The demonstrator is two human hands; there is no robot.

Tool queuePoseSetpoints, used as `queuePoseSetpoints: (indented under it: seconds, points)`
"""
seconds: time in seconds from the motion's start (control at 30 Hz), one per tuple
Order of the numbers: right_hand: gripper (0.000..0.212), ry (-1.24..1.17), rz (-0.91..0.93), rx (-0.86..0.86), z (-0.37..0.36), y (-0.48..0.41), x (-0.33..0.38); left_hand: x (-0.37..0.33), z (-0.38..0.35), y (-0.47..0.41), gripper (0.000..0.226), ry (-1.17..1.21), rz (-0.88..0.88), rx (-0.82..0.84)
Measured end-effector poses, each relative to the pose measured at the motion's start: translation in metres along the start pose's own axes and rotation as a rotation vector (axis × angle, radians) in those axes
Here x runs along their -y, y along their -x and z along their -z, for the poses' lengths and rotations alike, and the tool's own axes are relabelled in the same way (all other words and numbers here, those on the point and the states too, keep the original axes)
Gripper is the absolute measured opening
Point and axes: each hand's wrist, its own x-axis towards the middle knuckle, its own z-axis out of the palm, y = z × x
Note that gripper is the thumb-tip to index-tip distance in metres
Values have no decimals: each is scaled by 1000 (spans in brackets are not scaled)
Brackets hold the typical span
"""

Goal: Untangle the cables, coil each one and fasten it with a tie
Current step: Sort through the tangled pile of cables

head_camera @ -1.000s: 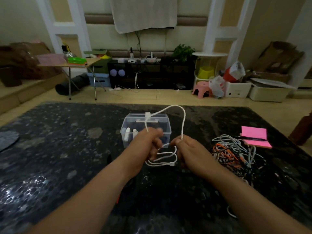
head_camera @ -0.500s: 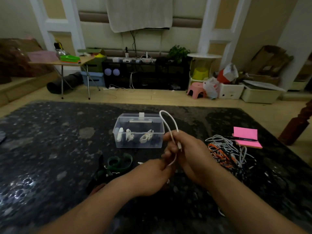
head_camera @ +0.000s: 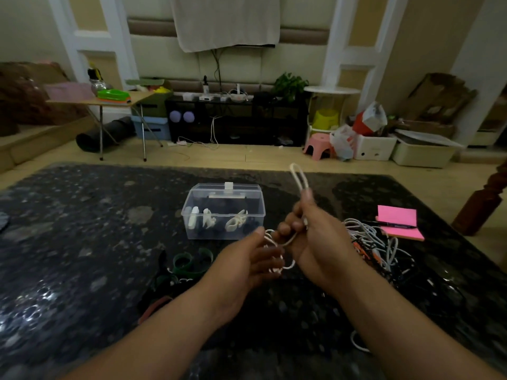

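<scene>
Both hands hold one white cable above the dark marble table. My right hand pinches it so a narrow loop stands up above the fingers. My left hand grips the small coils of the same cable just below and left, fingers partly spread. A tangle of white, orange and black cables lies to the right of my right hand. Dark green tie loops lie on the table left of my left hand.
A clear plastic box with white coiled items inside stands behind my hands. A pink notepad with a pen lies at the right. A dark flat object sits at the left edge. The room floor lies beyond the far edge.
The wide cable arc has shrunk into a narrow upright loop. Both hands have shifted right and the right hand has risen; the coils have moved from between the hands into the left hand.
</scene>
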Motion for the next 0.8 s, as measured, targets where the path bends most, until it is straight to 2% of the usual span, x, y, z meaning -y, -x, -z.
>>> queuePoseSetpoints:
  seconds: [0.13, 0.27, 0.37, 0.5, 0.57, 0.63, 0.7, 0.8]
  points:
    - [52, 440, 3, -31, -5, 8, -23, -4, 7, -4, 54, 29, -98, 3]
    - [42, 725, 54, -87, -7, 18, -35, 3, -2, 3, 50, -3, -137, 32]
    - [39, 938, 173, -111, -10, 23, -41, 4, -5, 6, 43, 14, -151, 1]
    - [31, 1429, 325, -61, -9, 23, -53, 2, -1, 4, 35, 120, -89, -15]
    - [25, 1590, 381, -37, -10, 26, -56, 3, 1, 0, 36, 163, -80, -25]
    - [28, 1722, 440, 44, -12, 31, -61, 1, 5, -4, 35, 126, -96, -52]
    - [35, 1773, 451, 169, -13, 34, -60, -6, 13, -8, 29, 76, -124, -92]
    - [35, 1537, 445, 195, -6, 29, -47, -18, 25, -13, 24, 27, -171, -126]
